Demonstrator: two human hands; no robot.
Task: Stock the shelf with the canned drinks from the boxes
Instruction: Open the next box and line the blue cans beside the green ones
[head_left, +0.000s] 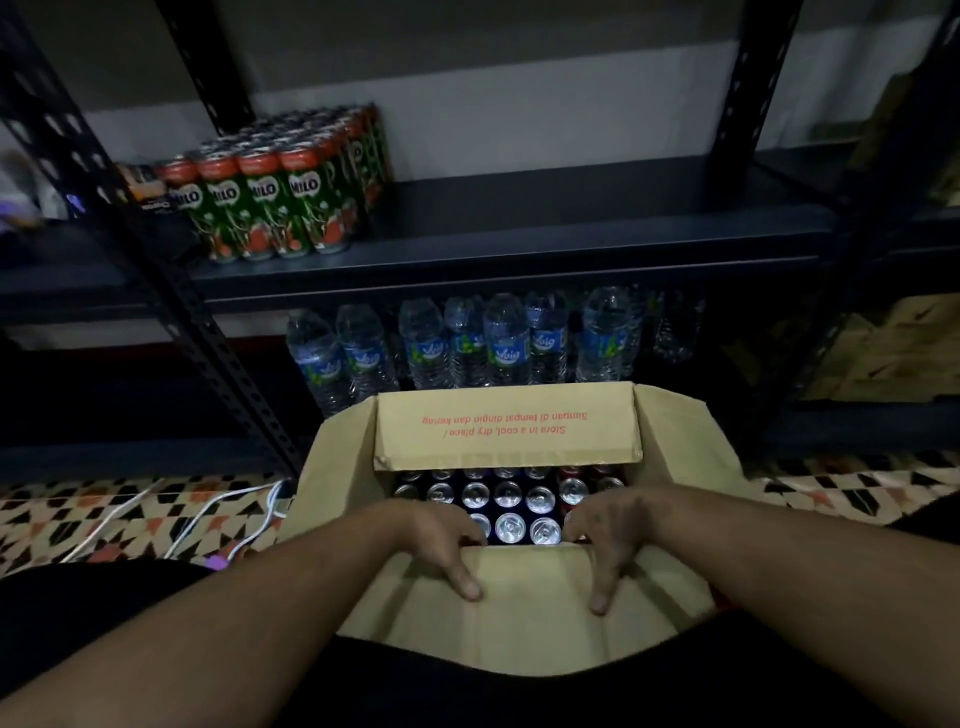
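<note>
While the cardboard box (506, 436) sits open on the patterned floor (104, 514) before the dark shelf (519, 234), we note our left hand (441, 540) and right hand (608, 530) both gripping its near flap (530, 587), thumbs laid on top and fingers curled over the flap's edge. Inside stand canned drinks (511, 509), silver tops up. A block of Milo cans (280, 192) occupies the shelf's left part. Water bottles (467, 338) stand on the level below, behind the box. White cables (208, 509) lie at left.
</note>
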